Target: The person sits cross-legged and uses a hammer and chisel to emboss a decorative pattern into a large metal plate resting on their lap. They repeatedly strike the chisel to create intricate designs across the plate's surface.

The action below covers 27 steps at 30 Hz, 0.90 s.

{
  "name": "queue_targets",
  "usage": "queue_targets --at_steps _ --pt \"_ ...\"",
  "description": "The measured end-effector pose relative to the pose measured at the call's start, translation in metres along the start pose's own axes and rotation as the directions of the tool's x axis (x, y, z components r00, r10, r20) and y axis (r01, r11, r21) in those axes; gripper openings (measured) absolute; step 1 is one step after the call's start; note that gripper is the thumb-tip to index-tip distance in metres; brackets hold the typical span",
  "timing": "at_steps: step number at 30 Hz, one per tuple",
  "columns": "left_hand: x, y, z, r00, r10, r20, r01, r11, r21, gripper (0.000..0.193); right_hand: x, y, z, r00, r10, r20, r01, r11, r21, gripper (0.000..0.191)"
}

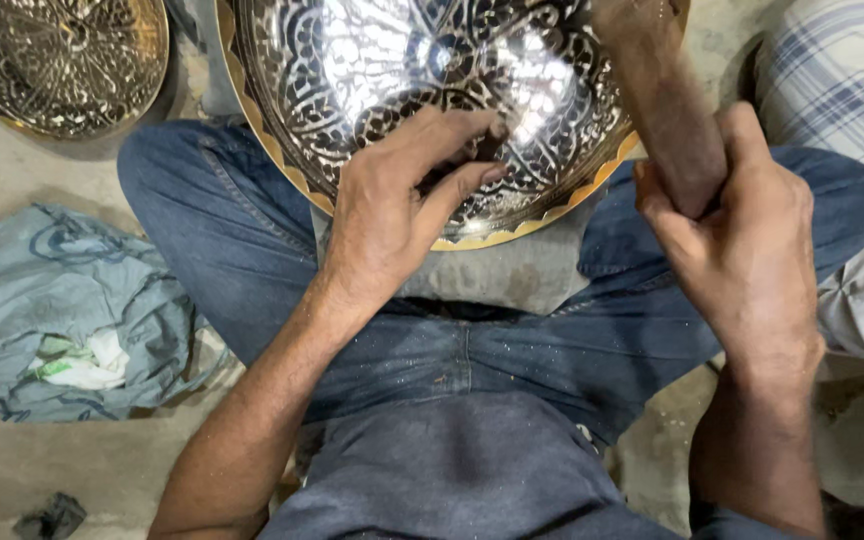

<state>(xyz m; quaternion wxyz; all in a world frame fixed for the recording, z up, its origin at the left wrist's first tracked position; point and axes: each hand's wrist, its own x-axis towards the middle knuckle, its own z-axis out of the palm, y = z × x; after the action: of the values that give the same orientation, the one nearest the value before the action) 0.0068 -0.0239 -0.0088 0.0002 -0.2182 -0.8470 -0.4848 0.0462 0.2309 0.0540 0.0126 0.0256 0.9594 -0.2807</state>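
Note:
A large engraved metal bowl (372, 60) with a scalloped brass rim rests on a grey block between my crossed legs in blue jeans. My left hand (402, 205) lies on the bowl's near inner edge, fingers pressed together as if pinching a small tool that I cannot make out. My right hand (742, 240) is closed around a thick brown wooden handle (667, 110) that rises up and to the left over the bowl's right side. The handle's head is cut off by the frame's top edge.
A second engraved metal bowl (62, 60) sits on the floor at top left. A crumpled grey-blue sack (62, 300) with white scraps lies to my left. Checked cloth (832, 60) is at the right. A small dark object (50, 515) lies at bottom left.

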Motion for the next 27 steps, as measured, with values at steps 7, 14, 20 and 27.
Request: queue_targets --at_steps 7,14,20,27 --pt "-0.0011 0.0010 -0.0016 0.999 0.044 -0.019 -0.044 0.999 -0.015 0.030 -0.0033 0.0040 0.0014 0.989 -0.149 -0.015 0.144 0.974 -0.174 0.031" --pt "-0.0001 0.0008 -0.0007 1.000 0.006 -0.011 -0.006 1.000 0.003 0.030 -0.0028 0.0074 0.0032 0.971 -0.238 -0.004 0.221 0.906 -0.361 0.031" --pt "-0.0016 0.0026 -0.0017 1.000 -0.008 -0.010 0.008 1.000 -0.004 0.030 -0.0030 0.0031 0.0000 0.951 -0.308 -0.019 0.283 0.894 -0.347 0.034" --pt "-0.0019 0.0040 -0.0029 1.000 -0.015 0.004 0.015 1.000 0.002 0.030 -0.0021 0.0000 -0.0001 0.930 -0.367 0.028 0.345 0.844 -0.410 0.033"
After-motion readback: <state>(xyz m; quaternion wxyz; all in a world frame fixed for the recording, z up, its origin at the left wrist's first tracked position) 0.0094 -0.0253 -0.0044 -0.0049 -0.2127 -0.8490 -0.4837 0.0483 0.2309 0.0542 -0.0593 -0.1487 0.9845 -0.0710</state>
